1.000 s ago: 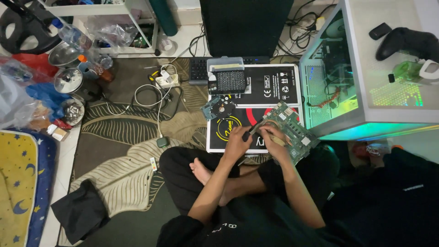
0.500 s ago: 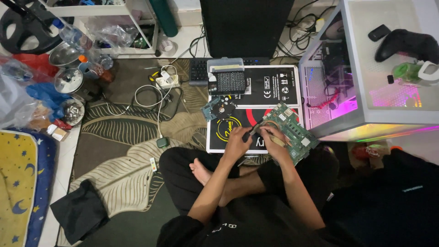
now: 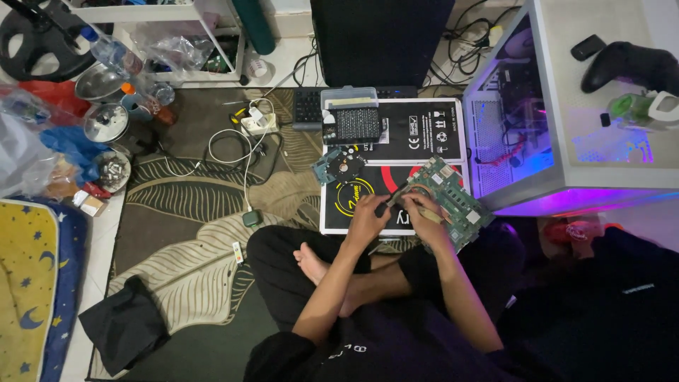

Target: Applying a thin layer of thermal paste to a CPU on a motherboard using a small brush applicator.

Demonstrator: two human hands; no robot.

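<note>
Since a second ago the hands have barely shifted; what has changed is the glow of the computer case (image 3: pixel 566 134), gone from green through pink to violet-blue. That case is the biggest thing here, standing at the right with a dark game controller (image 3: pixel 626 65) on its top. Left of it a flat black box (image 3: pixel 396 166) lies on the leaf-patterned rug (image 3: pixel 191 212), with a small black-meshed part (image 3: pixel 351 125) at its far edge and a small round-centred board (image 3: pixel 338 165) near its left side. The green circuit board (image 3: pixel 453 201) rests tilted over the box's right corner and the person's knee. The right hand (image 3: pixel 424 212) lies on the board's near edge, fingers curled around a small pale piece; what it is cannot be told. The left hand (image 3: pixel 368 216) is closed around a dark screwdriver (image 3: pixel 392 198), whose tip points up toward the board. A white cable (image 3: pixel 233 145) loops on the rug.
</note>
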